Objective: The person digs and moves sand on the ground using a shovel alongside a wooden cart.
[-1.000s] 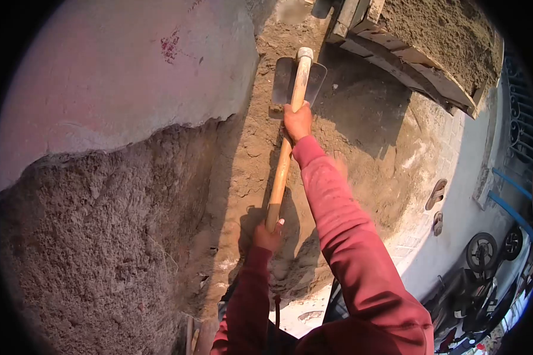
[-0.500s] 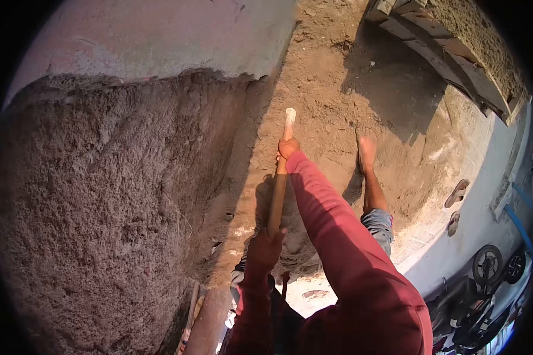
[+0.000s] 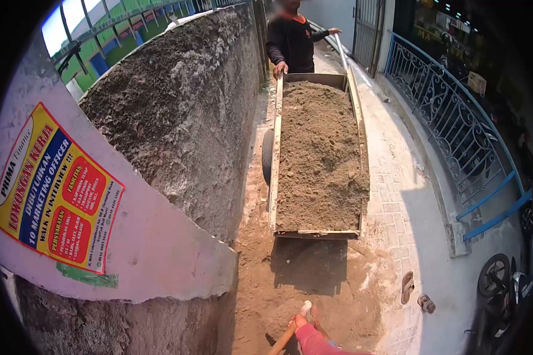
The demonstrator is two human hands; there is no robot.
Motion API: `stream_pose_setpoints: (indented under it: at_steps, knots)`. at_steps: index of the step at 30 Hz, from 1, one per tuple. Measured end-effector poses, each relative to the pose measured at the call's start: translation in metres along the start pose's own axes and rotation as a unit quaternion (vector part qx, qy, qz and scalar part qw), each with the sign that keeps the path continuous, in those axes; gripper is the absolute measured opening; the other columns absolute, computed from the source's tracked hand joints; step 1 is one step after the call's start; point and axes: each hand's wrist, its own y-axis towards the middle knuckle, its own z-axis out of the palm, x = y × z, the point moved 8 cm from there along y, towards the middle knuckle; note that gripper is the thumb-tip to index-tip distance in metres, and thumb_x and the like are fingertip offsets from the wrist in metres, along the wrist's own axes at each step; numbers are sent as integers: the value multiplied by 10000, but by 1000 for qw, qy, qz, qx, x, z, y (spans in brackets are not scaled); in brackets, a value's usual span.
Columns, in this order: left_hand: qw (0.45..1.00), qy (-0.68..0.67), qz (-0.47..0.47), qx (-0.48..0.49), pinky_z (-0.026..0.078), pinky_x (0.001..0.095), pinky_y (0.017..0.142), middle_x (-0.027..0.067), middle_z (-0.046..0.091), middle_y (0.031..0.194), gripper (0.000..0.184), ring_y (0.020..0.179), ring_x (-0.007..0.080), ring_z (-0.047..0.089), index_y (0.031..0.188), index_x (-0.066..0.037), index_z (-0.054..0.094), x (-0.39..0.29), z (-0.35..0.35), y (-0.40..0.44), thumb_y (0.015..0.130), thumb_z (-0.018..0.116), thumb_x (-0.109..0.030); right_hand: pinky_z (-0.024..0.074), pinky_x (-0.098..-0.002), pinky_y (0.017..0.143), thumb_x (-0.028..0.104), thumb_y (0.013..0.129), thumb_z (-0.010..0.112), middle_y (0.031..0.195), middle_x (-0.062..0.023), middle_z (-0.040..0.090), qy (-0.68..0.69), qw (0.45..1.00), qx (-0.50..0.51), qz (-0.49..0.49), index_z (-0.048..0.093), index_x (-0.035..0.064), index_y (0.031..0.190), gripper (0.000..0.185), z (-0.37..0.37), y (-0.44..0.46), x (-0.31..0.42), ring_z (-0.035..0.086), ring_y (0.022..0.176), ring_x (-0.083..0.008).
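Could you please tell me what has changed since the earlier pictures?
The view has tilted up, bringing in more of the sand-filled cart and a co-worker. The hoe handle and right hand now sit low in frame; the left hand has left view, and the blade seen earlier no longer shows. The right hand still grips the handle; the sandals stay put.

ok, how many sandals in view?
2. One sandal lies on the pavement, right of and below the cart; the other sandal is just beyond it, nearer the motorbike wheel. Others could be hidden behind the cart.
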Motion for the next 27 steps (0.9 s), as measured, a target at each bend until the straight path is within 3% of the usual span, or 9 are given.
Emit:
stream_pose_setpoints:
  at_steps: [6,8,10,16,19,21,24,26,27]
  knots:
    - [963,-67,-97,242,513,397,643,162,675,769,507,742,242,660,1011,-25,688,-162,-24,13,894,619,-514,465,-378,507,145,868,415,637,-92,467,120,985,11,-120,472,56,827,113,-90,-59,119,494,553,-241]
    - [984,35,64,164,524,389,736,158,702,810,645,817,297,692,1171,-46,641,-204,-28,36,838,642,-599,468,-379,518,143,855,428,641,-87,465,160,979,15,-122,469,62,823,96,-113,-74,156,490,558,-239]
    - [975,8,65,211,531,367,773,158,712,848,669,837,285,697,1254,-84,615,-239,-36,49,827,658,-598,472,-380,530,141,842,440,645,-83,462,200,973,17,-111,465,67,818,81,-133,-92,175,487,562,-236]
    - [953,-69,231,184,532,379,799,163,715,959,589,889,300,696,1184,-64,650,-347,-86,105,825,704,-528,489,-396,575,89,759,536,792,-85,471,343,929,-58,-125,445,64,903,172,-175,-139,254,509,669,-237]
    - [920,-106,357,122,537,375,811,124,722,969,534,913,296,698,1159,-51,657,-410,-128,141,814,743,-450,497,-406,601,103,754,559,875,-109,487,353,926,-23,-135,458,44,959,236,-146,-212,316,515,721,-266]
    - [907,-147,364,150,529,338,802,125,722,932,364,895,243,702,1060,-41,699,-447,-155,170,839,740,-327,500,-408,607,109,760,561,890,-115,493,347,930,-43,-114,463,35,978,250,-162,-242,302,514,723,-274]
    - [871,-162,451,113,521,309,716,104,717,827,314,786,186,687,972,-25,723,-503,-207,210,855,732,-316,524,-330,547,24,827,446,818,-120,521,330,910,45,-249,530,-41,951,162,-100,-277,413,544,645,-229]
    - [862,-175,457,132,509,293,668,81,698,765,320,714,143,651,959,-26,728,-538,-246,243,867,722,-333,522,-297,536,3,840,440,804,-110,516,434,884,51,-166,526,-42,947,145,-52,-319,456,542,636,-214]
    - [867,-176,450,121,495,281,632,66,678,722,333,674,111,617,952,-25,728,-555,-271,257,877,711,-349,533,-300,539,2,843,450,806,-111,516,423,882,71,-195,524,-37,950,136,-35,-320,490,545,637,-216]
